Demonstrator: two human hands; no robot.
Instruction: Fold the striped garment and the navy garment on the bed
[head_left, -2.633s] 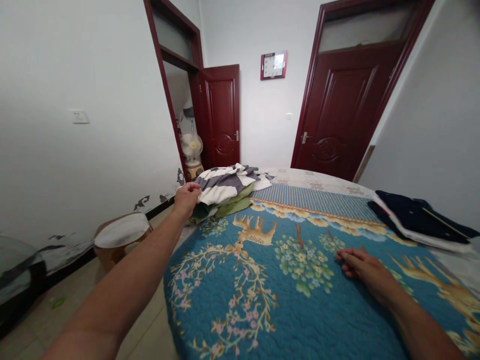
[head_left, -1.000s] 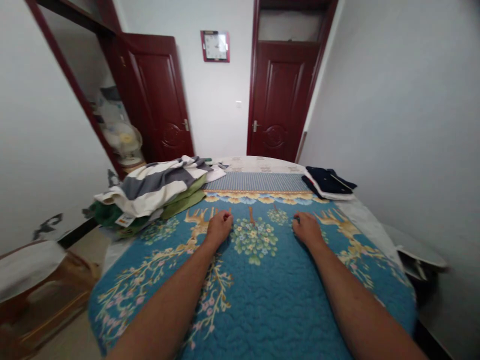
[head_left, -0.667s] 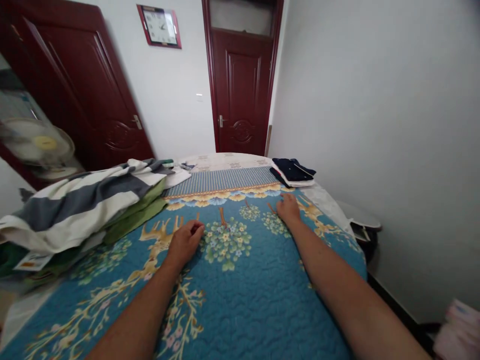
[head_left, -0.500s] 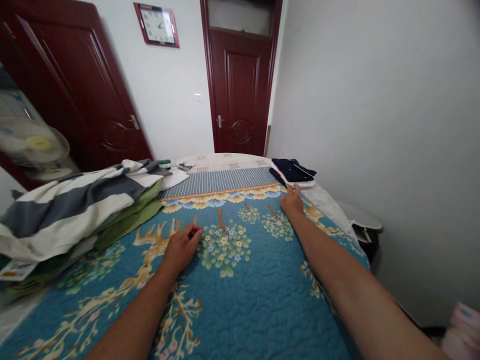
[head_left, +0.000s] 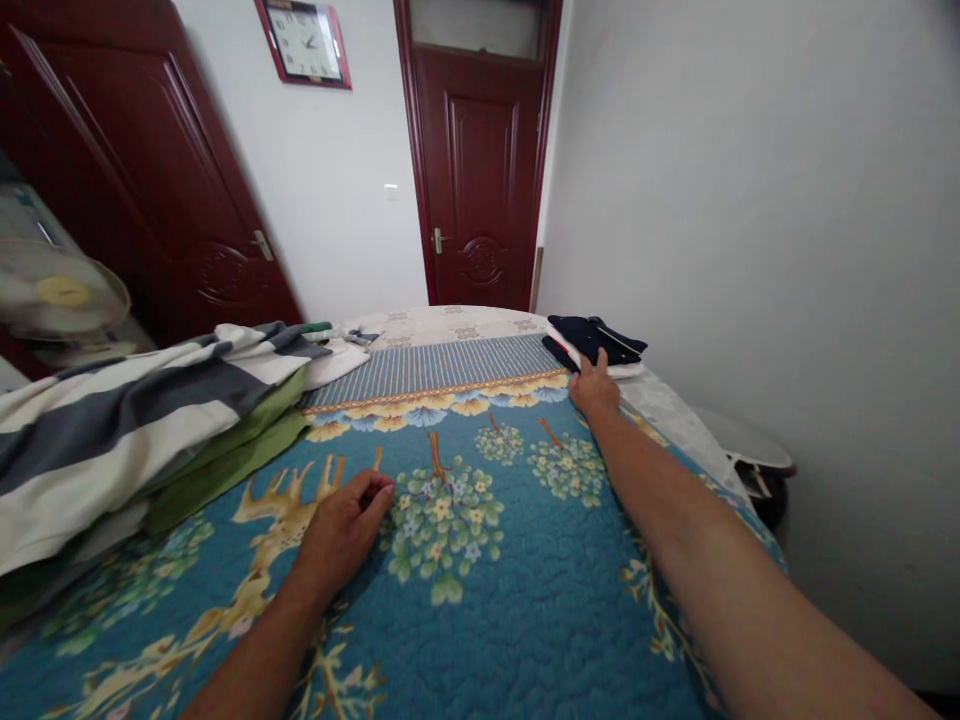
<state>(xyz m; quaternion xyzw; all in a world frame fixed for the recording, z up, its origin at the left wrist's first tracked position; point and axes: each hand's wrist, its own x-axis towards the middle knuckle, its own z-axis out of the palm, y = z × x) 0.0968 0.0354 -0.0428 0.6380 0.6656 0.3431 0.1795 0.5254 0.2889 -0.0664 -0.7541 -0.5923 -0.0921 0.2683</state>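
My left hand point(head_left: 341, 530) rests on the blue quilted bedspread point(head_left: 510, 590), its fingers loosely curled and holding nothing. My right hand point(head_left: 596, 388) is stretched far forward to the bed's right side. Its fingertips touch the edge of a folded stack of dark navy and white clothes point(head_left: 600, 342). How far those fingers grip the stack is hidden by the back of the hand.
A heap of grey-and-white striped and green cloth point(head_left: 135, 420) lies on the bed's left side. A fan point(head_left: 56, 300) stands at far left. Two dark red doors point(head_left: 480, 170) and a wall clock point(head_left: 304, 40) are behind the bed. A round stool point(head_left: 750, 450) sits by the right wall.
My left hand left the striped cloth pile and came down on the bedspread. My right hand slid forward along the bed until it reached the folded navy clothes. My view turned right.
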